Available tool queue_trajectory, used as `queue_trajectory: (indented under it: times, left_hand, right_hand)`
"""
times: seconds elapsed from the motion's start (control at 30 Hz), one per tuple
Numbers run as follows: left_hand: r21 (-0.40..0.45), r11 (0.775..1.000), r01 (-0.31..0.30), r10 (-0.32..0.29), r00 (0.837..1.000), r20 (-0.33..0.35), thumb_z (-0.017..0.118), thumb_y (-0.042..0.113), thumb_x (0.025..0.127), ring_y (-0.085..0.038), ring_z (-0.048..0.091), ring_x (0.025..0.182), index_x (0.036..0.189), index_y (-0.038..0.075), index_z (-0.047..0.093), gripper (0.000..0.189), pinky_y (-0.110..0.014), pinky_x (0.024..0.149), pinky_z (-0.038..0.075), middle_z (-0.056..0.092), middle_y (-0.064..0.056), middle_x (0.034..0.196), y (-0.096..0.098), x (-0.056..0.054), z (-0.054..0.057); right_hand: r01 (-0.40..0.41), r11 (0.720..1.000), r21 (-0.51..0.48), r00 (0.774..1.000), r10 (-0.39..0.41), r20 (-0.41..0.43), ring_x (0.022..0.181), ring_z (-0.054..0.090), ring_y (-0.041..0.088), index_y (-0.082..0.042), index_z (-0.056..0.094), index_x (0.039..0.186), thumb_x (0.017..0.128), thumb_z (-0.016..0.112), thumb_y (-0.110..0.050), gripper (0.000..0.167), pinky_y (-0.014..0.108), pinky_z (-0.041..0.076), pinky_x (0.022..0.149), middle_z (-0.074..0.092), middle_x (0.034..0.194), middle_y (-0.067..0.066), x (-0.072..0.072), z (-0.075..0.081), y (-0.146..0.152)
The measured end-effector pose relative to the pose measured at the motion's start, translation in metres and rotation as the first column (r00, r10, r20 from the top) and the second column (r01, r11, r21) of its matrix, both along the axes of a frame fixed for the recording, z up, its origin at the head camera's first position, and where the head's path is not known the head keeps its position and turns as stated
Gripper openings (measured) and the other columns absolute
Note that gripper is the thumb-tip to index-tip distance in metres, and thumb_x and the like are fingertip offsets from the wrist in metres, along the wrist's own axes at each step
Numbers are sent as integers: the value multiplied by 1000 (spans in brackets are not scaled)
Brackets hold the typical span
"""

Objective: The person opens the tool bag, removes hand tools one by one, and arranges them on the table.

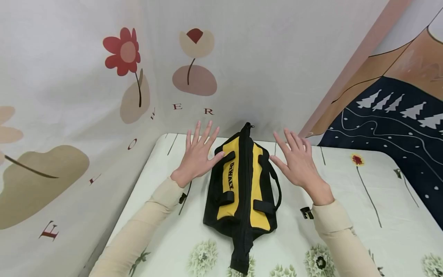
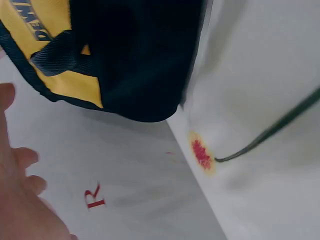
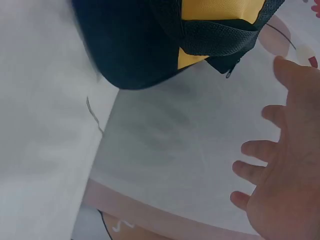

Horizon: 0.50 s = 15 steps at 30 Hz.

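Note:
A yellow and black DeWalt tool bag lies on the table, its black zipper strip running lengthwise along the top and a loose flap hanging toward the near side. Black strap handles stand at both sides. My left hand is spread out at the bag's left, thumb tip overlapping its edge in the head view. To the right, my right hand is also spread, its thumb close to the strap. Both hands hold nothing. In the wrist views, the fingers of the left hand and right hand extend beside the bag.
A white cloth with printed flowers covers the table. Behind it and on the left hang pale curtains with flower prints and letters. A dark blue cloth with white trees hangs at the right.

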<state>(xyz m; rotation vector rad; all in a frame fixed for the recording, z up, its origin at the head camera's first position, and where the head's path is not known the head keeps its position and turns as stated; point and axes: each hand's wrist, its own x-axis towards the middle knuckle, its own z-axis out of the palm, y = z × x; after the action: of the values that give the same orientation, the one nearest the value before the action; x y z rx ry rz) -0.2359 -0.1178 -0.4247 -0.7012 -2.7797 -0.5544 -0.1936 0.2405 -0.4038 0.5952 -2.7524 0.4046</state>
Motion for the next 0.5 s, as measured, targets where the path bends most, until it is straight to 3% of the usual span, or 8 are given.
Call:
queue_trajectory:
  times: [0.13,0.27,0.4,0.5]
  left_hand:
    - [73,997,17,-15,1000,-22,56,53,111,-36,-13,171,180,18,20,85,-68,132,-7,3,-7,187,8,-12,-6]
    - [202,979,42,-47,999,18,48,59,113,-35,-8,172,180,18,19,83,-67,133,-5,7,-6,186,18,-25,-12]
    - [377,925,51,-76,996,53,39,70,112,-38,2,172,180,16,21,88,-68,133,-1,14,-9,185,30,-34,-17]
    - [467,882,56,-92,994,56,43,62,114,-40,11,171,179,13,23,84,-67,134,5,21,-12,184,39,-41,-21]
  right_hand:
    - [-44,996,-82,999,44,2,164,24,49,-14,30,177,115,58,-40,73,72,14,127,26,179,26,-12,-4,-4]
    - [-75,983,-167,997,75,-7,161,30,50,-12,35,176,114,62,-35,71,74,17,126,31,176,27,-24,-6,-12]
    - [-73,970,-233,997,74,-6,157,37,50,-9,41,172,111,67,-27,69,76,25,124,37,173,28,-39,-5,-22]
    - [-66,959,-276,998,67,-7,151,47,49,-7,45,170,111,69,-25,66,72,36,119,44,168,26,-52,-3,-30]
